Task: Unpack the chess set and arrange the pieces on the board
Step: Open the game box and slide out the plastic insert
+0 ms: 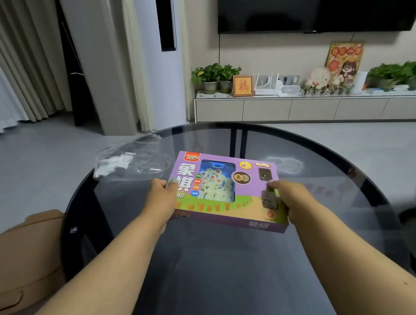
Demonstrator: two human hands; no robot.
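Chess box (pixel 226 190), gripped at its side edges by left hand (pixel 161 193) and right hand (pixel 290 197).

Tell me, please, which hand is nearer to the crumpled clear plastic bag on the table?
Left. The left hand grips the chess box at its left end, just beside the plastic bag. The right hand grips the box's right end, the whole box away from it.

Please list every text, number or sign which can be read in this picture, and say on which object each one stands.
"象棋": large white characters on the purple box, and again on its front edge.
"14+": small badge at the box's right corner.
"NG": end of a word beside the left hand, rest hidden.
Gold character in the red picture frame: blurred.
Yellow poster: blurred.
Marks on the chess pieces: too small.
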